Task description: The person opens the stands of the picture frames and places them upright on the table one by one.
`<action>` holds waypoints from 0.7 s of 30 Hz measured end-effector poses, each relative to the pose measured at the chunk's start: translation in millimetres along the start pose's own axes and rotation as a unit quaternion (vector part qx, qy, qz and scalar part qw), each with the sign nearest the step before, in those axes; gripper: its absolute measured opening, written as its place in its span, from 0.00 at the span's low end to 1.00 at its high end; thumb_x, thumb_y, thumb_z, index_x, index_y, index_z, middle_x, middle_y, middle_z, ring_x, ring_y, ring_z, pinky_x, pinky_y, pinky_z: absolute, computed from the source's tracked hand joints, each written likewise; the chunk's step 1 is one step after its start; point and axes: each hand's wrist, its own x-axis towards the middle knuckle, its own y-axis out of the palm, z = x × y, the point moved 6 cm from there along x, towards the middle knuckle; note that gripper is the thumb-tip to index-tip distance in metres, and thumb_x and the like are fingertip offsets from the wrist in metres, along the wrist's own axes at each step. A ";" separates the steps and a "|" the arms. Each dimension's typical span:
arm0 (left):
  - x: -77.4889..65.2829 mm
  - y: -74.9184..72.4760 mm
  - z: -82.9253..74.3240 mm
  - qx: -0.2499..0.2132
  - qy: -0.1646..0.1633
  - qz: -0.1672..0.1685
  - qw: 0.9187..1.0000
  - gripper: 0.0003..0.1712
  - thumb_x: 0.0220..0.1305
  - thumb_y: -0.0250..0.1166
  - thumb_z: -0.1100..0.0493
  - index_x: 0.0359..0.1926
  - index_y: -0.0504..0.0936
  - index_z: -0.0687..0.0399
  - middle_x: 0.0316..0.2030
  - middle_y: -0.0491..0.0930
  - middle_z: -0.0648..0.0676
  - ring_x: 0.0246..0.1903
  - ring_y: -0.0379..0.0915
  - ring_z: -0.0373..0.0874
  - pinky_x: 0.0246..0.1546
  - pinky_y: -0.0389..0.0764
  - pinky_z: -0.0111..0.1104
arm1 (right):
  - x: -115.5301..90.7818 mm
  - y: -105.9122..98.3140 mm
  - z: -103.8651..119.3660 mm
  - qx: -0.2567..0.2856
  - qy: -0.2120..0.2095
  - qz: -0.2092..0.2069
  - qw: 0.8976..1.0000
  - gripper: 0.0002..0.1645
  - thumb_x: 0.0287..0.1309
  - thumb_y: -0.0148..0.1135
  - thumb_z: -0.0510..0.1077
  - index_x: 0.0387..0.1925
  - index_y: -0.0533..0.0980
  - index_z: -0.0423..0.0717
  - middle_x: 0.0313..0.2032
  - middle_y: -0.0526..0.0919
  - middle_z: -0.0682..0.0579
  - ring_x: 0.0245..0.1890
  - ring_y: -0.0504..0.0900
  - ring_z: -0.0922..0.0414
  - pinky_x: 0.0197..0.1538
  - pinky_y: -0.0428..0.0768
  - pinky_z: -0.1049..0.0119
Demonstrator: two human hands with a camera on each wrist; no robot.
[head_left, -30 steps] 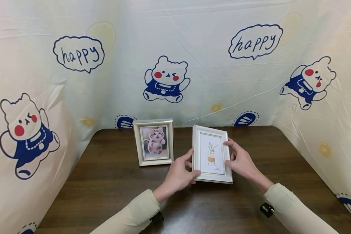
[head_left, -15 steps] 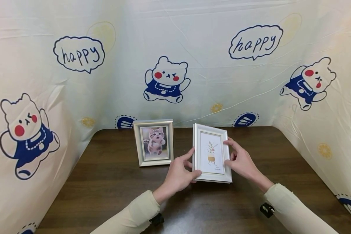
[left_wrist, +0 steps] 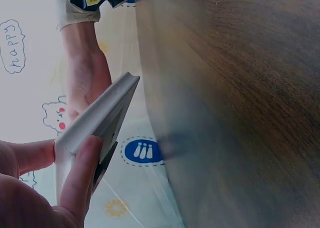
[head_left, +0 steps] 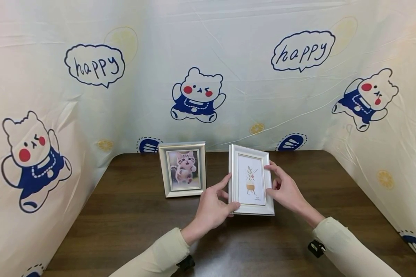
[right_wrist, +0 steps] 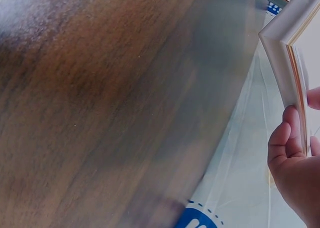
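Note:
A white photo frame (head_left: pixel 252 209) with a potted-plant print is held tilted back between both my hands in the head view. My left hand (head_left: pixel 212 206) grips its left edge, thumb on the lower left front corner. My right hand (head_left: pixel 287 191) pinches the right edge. In the left wrist view, the frame (left_wrist: pixel 95 118) is seen from the side, apart from the table, with a dark piece at its back. Right-hand fingers (right_wrist: pixel 281 134) curl at its edge in the right wrist view. Left of it stands a silvery photo frame (head_left: pixel 184 169) with a kitten picture.
The dark brown wooden table (head_left: pixel 124 215) lies beneath both hands. Around its back and sides hangs a pale printed cloth (head_left: pixel 242 46) with cartoon bears. The kitten frame is close to my left hand's fingers.
Both hands have raised the white photo frame slightly, and it moves a little up in the head view. Their hold looks unchanged. The kitten frame stays in place.

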 end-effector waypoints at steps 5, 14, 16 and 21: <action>-2.2 0.4 -3.1 -0.003 0.014 -0.004 1.000 0.50 0.57 0.79 0.70 0.78 0.70 0.44 0.32 0.80 0.54 0.20 0.85 0.46 0.22 0.85 0.39 | -0.7 -0.8 1.0 0.010 -0.006 -0.002 1.000 0.42 0.55 0.69 0.26 0.71 0.69 0.41 0.80 0.60 0.47 0.26 0.74 0.55 0.28 0.74 0.68; -4.9 0.3 -6.9 0.004 0.032 -0.006 0.999 0.50 0.57 0.79 0.69 0.78 0.69 0.45 0.31 0.81 0.53 0.20 0.85 0.45 0.21 0.84 0.36 | 2.2 -0.2 1.8 0.007 -0.011 -0.003 1.000 0.42 0.57 0.69 0.27 0.72 0.68 0.43 0.80 0.59 0.48 0.28 0.75 0.53 0.30 0.76 0.67; -5.7 0.3 -8.0 0.007 0.033 -0.006 0.999 0.50 0.57 0.79 0.69 0.79 0.69 0.45 0.31 0.82 0.52 0.20 0.85 0.46 0.21 0.84 0.35 | 2.4 0.1 2.7 0.006 -0.011 -0.003 1.000 0.42 0.57 0.69 0.27 0.72 0.68 0.43 0.80 0.58 0.49 0.29 0.76 0.52 0.30 0.76 0.67; -7.7 -0.2 -12.3 0.032 0.039 0.000 0.999 0.50 0.58 0.79 0.68 0.79 0.68 0.46 0.31 0.82 0.50 0.21 0.85 0.46 0.20 0.83 0.35 | 2.4 -0.1 5.3 0.005 -0.022 -0.009 1.000 0.42 0.56 0.68 0.26 0.72 0.68 0.42 0.80 0.59 0.47 0.28 0.75 0.53 0.30 0.76 0.68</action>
